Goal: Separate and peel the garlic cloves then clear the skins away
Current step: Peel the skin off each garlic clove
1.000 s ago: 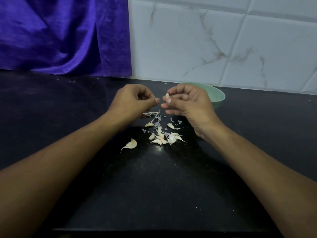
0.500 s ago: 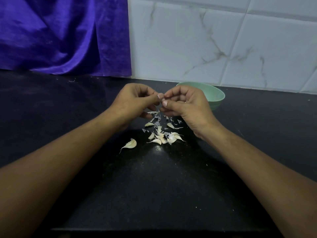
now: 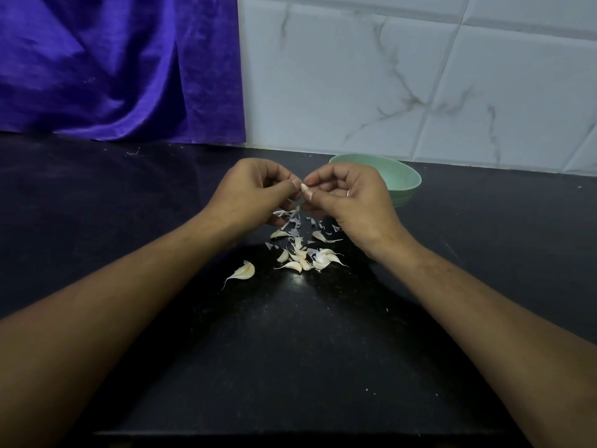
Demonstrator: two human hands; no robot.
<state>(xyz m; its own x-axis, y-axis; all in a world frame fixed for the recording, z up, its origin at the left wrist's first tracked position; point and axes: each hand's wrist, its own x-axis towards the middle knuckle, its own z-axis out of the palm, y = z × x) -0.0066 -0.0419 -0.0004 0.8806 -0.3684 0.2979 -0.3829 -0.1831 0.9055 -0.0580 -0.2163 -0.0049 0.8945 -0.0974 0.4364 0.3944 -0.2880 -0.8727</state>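
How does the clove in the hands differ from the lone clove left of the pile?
The held pale garlic clove is pinched between left hand and right hand, off the black counter; lone cream clove lies on it. Held clove shows only its tip; lone clove shows whole, thin tail included. Both pale.

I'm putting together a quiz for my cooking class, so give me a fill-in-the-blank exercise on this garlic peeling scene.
The left hand and the right hand both pinch one garlic clove over the ____ countertop.
The bowl behind the right hand is ____ in colour.
The cloth hanging at the back left is ____.
A lone clove lies apart from the pile of cloves, on the pile's ____ side.
Missing words: black; green; purple; left.
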